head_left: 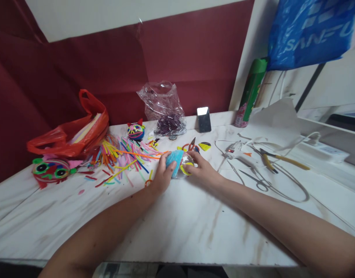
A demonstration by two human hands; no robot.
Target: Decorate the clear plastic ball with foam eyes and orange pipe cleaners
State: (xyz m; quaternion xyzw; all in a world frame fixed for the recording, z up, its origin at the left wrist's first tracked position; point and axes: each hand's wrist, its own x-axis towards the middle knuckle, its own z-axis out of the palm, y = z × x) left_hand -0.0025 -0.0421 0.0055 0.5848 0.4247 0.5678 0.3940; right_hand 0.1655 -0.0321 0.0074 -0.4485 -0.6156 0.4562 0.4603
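Note:
Between my two hands is a clear round ball, partly covered with rows of light blue pipe cleaner and a yellow piece. My left hand grips its blue-covered side, thumb on the front. On the bare, see-through side, my right hand holds it with the thumb near the yellow piece. Just behind the ball lie scissors with orange-red handles, partly hidden. A yellow and black piece rests to their right.
Loose colourful pipe cleaners spread at left before a red plastic bag. Decorated balls stand nearby. A clear bag, phone and green can line the back. Pliers, scissors and a glue gun with cable lie right.

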